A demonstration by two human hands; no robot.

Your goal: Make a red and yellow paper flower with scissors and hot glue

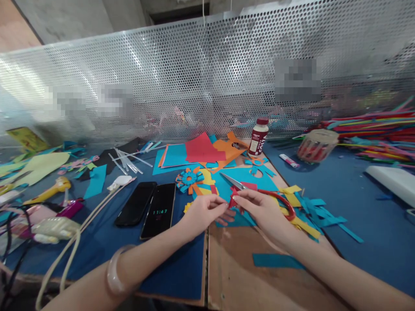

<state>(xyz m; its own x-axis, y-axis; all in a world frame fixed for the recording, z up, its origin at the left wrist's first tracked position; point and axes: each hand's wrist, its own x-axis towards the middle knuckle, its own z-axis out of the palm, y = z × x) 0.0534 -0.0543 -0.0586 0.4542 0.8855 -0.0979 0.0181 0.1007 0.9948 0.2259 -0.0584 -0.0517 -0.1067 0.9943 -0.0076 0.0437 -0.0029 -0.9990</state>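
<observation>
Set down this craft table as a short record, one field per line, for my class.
Right hand: pinching small red paper piece
Left hand: fingertips close to that piece; grip unclear
Scissors: partly hidden by right hand; red handles
Dark phone: beside lit phone reading 11:47
Paper flower: blue and orange
Bottle: upright, capped, beyond hands

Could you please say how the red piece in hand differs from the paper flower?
The red piece shows a single colour, while the paper flower mixes blue and orange. The right hand grips the red piece; the paper flower lies unheld. The visible part of the red piece is smaller than the paper flower. Both appear to be paper.
</observation>
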